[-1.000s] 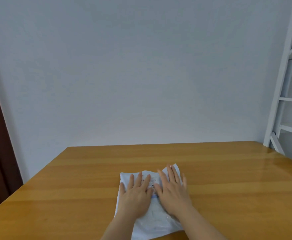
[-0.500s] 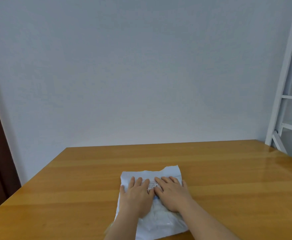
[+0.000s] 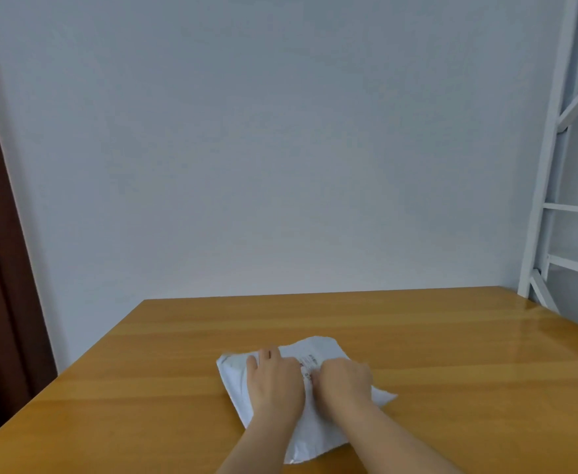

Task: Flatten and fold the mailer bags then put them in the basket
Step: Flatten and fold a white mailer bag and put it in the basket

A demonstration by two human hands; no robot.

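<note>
Right hand [image 3: 344, 379] has curled, pinching mailer bag [image 3: 318, 436]; left hand [image 3: 273, 384] presses flat; label [image 3: 309, 364] unreadable

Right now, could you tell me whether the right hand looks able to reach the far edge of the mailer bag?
Probably yes. The right hand already rests on the mailer bag, fingers curled near its printed label, and the bag's far edge lies just beyond them on the table, with nothing visible between.

Left hand [image 3: 273, 384] lies flat, fingers forward; right hand [image 3: 344, 379] seems curled, its grip unclear.
</note>
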